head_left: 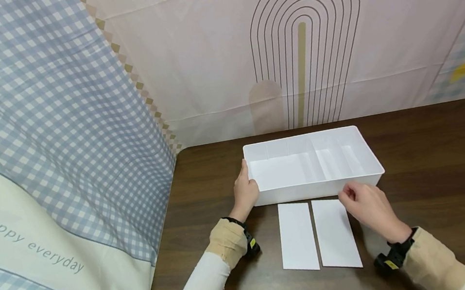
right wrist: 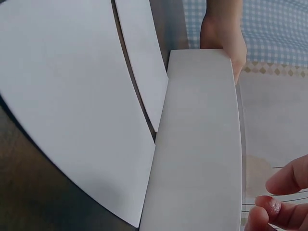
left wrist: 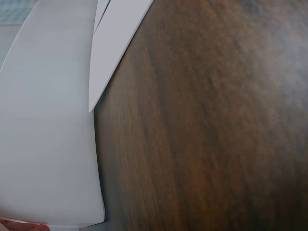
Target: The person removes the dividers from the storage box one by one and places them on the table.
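A white rectangular organizer box [head_left: 300, 192] with inner dividers lies on the table, its long front wall towards me. My left hand [head_left: 246, 193] touches the box's left end, its fingers lying along the outside of the short wall. In the right wrist view that hand [right wrist: 224, 36] rests against the far end of the box. My right hand [head_left: 370, 206] hovers by the front wall near the right corner, fingers loosely curled and holding nothing. Two flat white panels, a left one [head_left: 297, 238] and a right one [head_left: 337, 235], lie side by side before the box.
The dark wooden table [head_left: 448, 175] extends to both sides of the box. Behind it hangs a pale cloth [head_left: 204, 60] with arch lines; a blue checked cloth [head_left: 56, 114] hangs at the left.
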Available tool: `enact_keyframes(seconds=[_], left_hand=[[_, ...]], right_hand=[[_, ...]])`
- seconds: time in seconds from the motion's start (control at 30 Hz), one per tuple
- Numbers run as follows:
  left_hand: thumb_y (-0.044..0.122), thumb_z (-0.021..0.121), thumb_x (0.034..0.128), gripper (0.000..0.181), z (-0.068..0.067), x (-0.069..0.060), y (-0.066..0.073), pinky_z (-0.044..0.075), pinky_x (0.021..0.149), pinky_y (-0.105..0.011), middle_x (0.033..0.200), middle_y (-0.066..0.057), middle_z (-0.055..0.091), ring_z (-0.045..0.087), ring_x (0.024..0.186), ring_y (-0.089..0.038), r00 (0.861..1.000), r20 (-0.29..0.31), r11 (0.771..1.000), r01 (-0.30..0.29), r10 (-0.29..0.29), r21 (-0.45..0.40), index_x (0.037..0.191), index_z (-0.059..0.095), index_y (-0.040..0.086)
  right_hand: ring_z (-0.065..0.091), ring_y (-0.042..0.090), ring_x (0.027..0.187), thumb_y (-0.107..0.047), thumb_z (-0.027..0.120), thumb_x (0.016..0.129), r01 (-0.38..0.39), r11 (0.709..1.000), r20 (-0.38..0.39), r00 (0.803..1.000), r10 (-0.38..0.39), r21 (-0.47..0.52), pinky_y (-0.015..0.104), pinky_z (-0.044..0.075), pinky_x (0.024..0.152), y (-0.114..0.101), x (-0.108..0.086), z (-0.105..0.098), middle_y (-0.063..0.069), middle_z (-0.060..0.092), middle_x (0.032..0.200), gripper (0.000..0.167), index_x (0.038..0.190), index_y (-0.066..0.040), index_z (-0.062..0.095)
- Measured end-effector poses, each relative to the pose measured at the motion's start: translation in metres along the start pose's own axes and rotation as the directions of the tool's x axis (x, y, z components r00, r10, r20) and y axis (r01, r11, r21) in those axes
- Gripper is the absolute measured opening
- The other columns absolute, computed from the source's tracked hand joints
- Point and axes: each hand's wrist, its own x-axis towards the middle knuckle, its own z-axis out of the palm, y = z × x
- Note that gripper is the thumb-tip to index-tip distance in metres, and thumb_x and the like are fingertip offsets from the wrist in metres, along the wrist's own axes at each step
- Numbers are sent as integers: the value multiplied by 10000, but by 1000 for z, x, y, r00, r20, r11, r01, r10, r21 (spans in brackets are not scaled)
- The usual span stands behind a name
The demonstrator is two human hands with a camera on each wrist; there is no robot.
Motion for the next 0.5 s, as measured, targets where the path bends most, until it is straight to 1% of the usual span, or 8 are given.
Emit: enact_keyframes(seconds=[0.1,0.17,0.23,0.27,0.33,0.37,0.43,0.5], left_hand=[[-18,315,815,623,0,0,0,370,953,-370,1430,-84,284,456,1145,-244,1000,2,1000,3,-3,4,1417,186,81],[-15,315,817,627,0,0,0,381,931,-362,1431,-79,283,505,1047,-246,1000,4,1000,6,-6,10,1419,179,94],[-13,316,818,630,0,0,0,388,907,-352,1431,-76,284,533,903,-246,1000,5,1000,6,-6,16,1421,174,101],[-12,316,818,632,0,0,0,390,898,-347,1431,-75,285,529,849,-232,1000,6,1000,7,-7,17,1421,171,106],[-12,316,818,634,-1,0,0,391,874,-342,1431,-74,283,484,685,-214,1000,11,1000,8,-9,19,1422,168,109],[-12,316,818,633,-1,0,0,391,877,-342,1431,-73,284,479,682,-208,1000,11,1000,8,-9,21,1422,168,109],[-12,316,818,628,0,1,-1,392,862,-340,1430,-75,286,436,617,-179,1000,12,1000,7,-7,22,1421,175,99],[-13,315,819,626,0,1,-1,391,852,-341,1430,-76,286,437,604,-196,1000,13,1000,5,-5,20,1420,178,92]], right_hand=[[337,106,454,-106,492,812,9,1000,-9,1000,-9,-3,222,252,434,0,3,-1,-22,398,490,236,576,-100,497],[340,109,456,-104,486,813,16,1000,-16,1000,-16,-3,223,254,433,-1,6,-1,-19,402,493,229,585,-93,503],[345,112,463,-103,475,814,19,1000,-24,1000,-19,-1,226,258,435,-1,8,-2,-14,409,502,222,596,-85,510],[349,115,467,-102,470,814,21,1000,-27,999,-21,-2,227,261,437,-1,9,-2,-9,414,506,219,601,-81,514],[355,120,475,-101,466,816,21,1000,-31,999,-21,2,230,265,440,-2,12,-3,-3,425,516,216,610,-75,524],[358,120,480,-101,464,816,22,1000,-34,999,-22,3,230,266,444,-2,13,-3,-1,431,522,213,615,-73,529],[360,122,483,-100,463,812,29,1000,-45,999,-29,0,230,267,447,-2,15,-3,1,436,523,212,615,-70,534],[361,122,483,-101,468,808,35,999,-54,998,-35,-5,230,268,448,-2,16,-2,0,438,520,210,611,-72,535]])
